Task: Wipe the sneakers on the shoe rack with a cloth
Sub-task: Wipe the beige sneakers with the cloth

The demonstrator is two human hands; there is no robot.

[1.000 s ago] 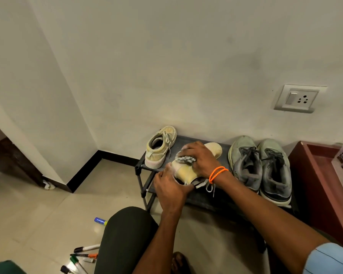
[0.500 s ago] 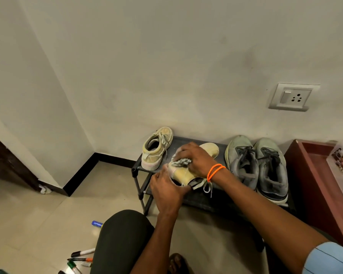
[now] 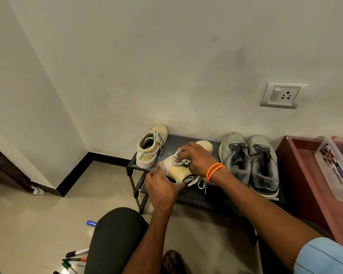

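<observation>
Both hands work on 1 yellow sneaker (image 3: pixel 177 171) tipped on its side on the shoe rack (image 3: pixel 198 196).

The left hand (image 3: pixel 162 186) grips its heel end — the right hand (image 3: pixel 198 159) presses a crumpled cloth (image 3: pixel 183 161) against its side. Another yellow sneaker (image 3: pixel 151 146) stands just left; 2 grey sneakers (image 3: pixel 249 161) sit to the right.

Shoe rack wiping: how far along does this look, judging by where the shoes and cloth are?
Nothing shows as finished; cleanliness can't be judged. In hand: the yellow sneaker lies tipped on the shoe rack, the left hand holding its heel end while the right hand presses a cloth on it. Left, apparently: the other yellow sneaker and the grey pair, both standing untouched.
</observation>
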